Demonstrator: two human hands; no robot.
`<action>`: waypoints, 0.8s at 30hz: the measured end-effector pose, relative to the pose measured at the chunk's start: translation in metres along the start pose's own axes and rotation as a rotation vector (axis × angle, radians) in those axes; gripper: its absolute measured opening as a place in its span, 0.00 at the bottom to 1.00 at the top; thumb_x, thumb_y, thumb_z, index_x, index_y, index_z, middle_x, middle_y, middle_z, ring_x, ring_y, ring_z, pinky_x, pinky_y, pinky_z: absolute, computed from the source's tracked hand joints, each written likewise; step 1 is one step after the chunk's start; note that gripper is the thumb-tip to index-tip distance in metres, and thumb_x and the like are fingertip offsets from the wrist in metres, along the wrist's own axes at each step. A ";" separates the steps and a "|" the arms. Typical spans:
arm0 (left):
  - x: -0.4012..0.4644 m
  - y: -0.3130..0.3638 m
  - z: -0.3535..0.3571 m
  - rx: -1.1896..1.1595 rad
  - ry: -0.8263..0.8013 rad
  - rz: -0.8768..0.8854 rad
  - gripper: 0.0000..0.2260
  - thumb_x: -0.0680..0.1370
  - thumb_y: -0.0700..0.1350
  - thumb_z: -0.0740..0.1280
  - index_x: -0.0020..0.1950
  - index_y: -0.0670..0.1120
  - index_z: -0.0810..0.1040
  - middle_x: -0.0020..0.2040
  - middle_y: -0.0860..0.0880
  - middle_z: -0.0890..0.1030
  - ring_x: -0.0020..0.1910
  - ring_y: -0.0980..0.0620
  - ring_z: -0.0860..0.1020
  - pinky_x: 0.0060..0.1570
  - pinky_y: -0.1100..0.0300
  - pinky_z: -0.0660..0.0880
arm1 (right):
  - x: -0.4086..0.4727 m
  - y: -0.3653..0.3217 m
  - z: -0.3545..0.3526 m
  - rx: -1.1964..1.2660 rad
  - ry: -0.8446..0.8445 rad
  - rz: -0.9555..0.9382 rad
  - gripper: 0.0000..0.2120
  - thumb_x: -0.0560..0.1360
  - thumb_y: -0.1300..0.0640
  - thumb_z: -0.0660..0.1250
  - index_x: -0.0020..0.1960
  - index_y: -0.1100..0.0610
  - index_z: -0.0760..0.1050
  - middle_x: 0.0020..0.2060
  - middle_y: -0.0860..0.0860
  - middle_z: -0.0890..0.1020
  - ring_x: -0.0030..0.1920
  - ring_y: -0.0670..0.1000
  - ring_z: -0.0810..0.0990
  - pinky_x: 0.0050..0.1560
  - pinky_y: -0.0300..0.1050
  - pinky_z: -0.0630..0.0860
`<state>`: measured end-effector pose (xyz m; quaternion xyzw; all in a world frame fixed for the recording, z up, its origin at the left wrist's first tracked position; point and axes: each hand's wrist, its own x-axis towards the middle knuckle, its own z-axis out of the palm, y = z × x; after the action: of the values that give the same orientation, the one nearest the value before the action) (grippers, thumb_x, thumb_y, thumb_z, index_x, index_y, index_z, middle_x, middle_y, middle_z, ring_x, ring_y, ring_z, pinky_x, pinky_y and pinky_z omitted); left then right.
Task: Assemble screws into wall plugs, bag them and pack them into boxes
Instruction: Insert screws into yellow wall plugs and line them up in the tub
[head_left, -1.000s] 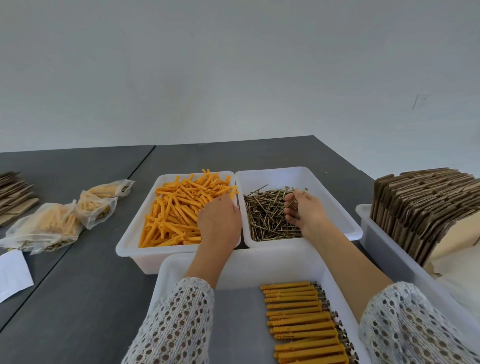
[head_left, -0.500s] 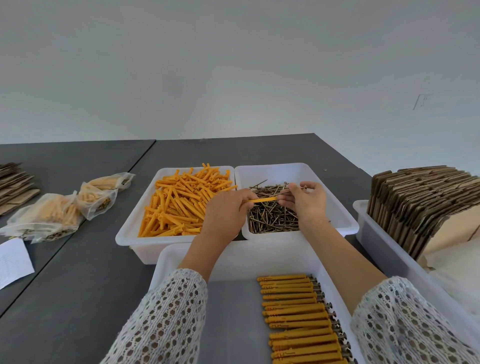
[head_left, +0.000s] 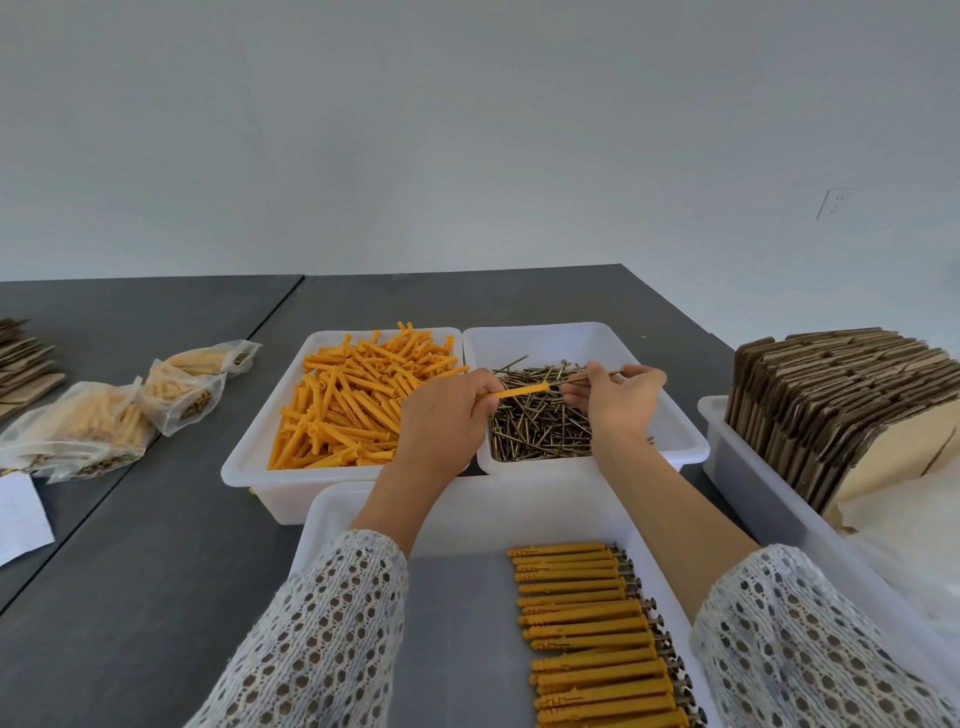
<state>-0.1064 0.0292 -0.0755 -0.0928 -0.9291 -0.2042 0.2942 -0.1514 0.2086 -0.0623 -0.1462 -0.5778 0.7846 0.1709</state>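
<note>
My left hand pinches an orange wall plug and holds it level over the screw tray. My right hand pinches a brass screw whose tip meets the plug's open end. Loose screws fill the tray beneath both hands. To the left, a white tray is heaped with loose orange plugs. In the near tray, a row of assembled plugs with screws lies side by side.
Several filled clear bags lie on the dark table at the left, beside a white paper slip and flat cardboard. A white bin at the right holds a stack of folded cardboard boxes.
Both hands rose out of their trays, the left with a plug and the right with a screw. They came together over the screw tray, and the screw tip now meets the plug.
</note>
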 end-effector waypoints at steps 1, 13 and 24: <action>0.000 0.000 0.000 -0.003 -0.007 -0.001 0.05 0.81 0.49 0.65 0.53 0.55 0.81 0.42 0.57 0.83 0.39 0.57 0.77 0.35 0.61 0.73 | -0.001 0.000 0.000 0.000 -0.031 0.001 0.13 0.79 0.65 0.66 0.54 0.55 0.62 0.36 0.61 0.83 0.28 0.54 0.83 0.29 0.42 0.79; 0.001 -0.002 -0.001 -0.285 -0.072 -0.160 0.05 0.82 0.46 0.64 0.47 0.52 0.76 0.37 0.60 0.81 0.34 0.61 0.74 0.35 0.59 0.67 | -0.015 -0.003 0.004 -0.230 -0.502 -0.132 0.22 0.84 0.46 0.55 0.46 0.58 0.81 0.42 0.53 0.87 0.31 0.53 0.82 0.31 0.41 0.79; -0.012 0.058 -0.059 -0.572 -1.150 -0.036 0.08 0.84 0.43 0.61 0.54 0.42 0.77 0.50 0.48 0.86 0.50 0.55 0.84 0.51 0.70 0.74 | 0.010 -0.005 -0.012 0.204 -0.152 0.356 0.18 0.83 0.54 0.51 0.42 0.58 0.75 0.32 0.51 0.78 0.28 0.49 0.72 0.31 0.41 0.70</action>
<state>-0.0500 0.0550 -0.0194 -0.2465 -0.8487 -0.3665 -0.2909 -0.1549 0.2242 -0.0613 -0.1684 -0.4717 0.8655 -0.0006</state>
